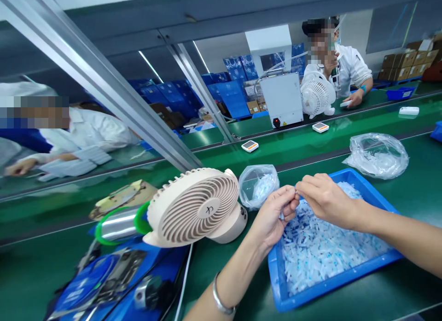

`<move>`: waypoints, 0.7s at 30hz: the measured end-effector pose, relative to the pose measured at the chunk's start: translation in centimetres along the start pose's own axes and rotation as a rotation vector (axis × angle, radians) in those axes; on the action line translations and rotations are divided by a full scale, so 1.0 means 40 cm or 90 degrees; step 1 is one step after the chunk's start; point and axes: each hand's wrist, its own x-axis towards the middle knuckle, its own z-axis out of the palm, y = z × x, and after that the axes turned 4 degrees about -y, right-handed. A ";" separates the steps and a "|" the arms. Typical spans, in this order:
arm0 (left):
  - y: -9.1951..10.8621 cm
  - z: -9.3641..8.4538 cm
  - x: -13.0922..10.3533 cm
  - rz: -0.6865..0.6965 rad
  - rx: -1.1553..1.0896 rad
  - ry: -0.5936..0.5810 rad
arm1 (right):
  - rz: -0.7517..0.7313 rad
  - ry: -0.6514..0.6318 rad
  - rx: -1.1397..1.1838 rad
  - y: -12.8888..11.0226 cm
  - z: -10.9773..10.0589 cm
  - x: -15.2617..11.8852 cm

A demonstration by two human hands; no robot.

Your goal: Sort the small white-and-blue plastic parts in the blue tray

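My left hand (278, 210) and my right hand (326, 199) meet fingertip to fingertip above the far left part of a blue tray (276, 284). Both are closed in a pinch, and whatever lies between the fingers is too small to make out. Inside the tray is a heap of small whitish translucent pieces with light blue bits (331, 252). Just beyond my left hand stands an open clear plastic bag (247, 185) with similar pieces in it. A second clear bag (378, 157) lies behind the tray on the right.
A beige fan (196, 210) stands left of my left hand. Farther left are a green-rimmed roll (119, 225) and a blue tray of tools (103, 284). White-and-orange devices (250, 146) sit on the green belt (221, 157). Two people work at left and across, near a white fan (316, 97).
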 end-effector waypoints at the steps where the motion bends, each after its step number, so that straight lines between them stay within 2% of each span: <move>1: -0.001 0.000 0.000 0.002 0.005 -0.003 | -0.006 0.009 -0.017 -0.001 0.003 -0.001; 7: -0.001 0.001 -0.001 0.002 0.039 -0.010 | -0.016 0.052 -0.082 -0.010 0.014 -0.008; 14: 0.000 0.006 -0.005 0.002 0.067 -0.018 | -0.017 0.056 -0.111 -0.009 0.015 -0.009; 21: -0.003 0.003 0.003 0.001 0.015 -0.029 | -0.020 0.045 -0.011 -0.007 0.014 -0.008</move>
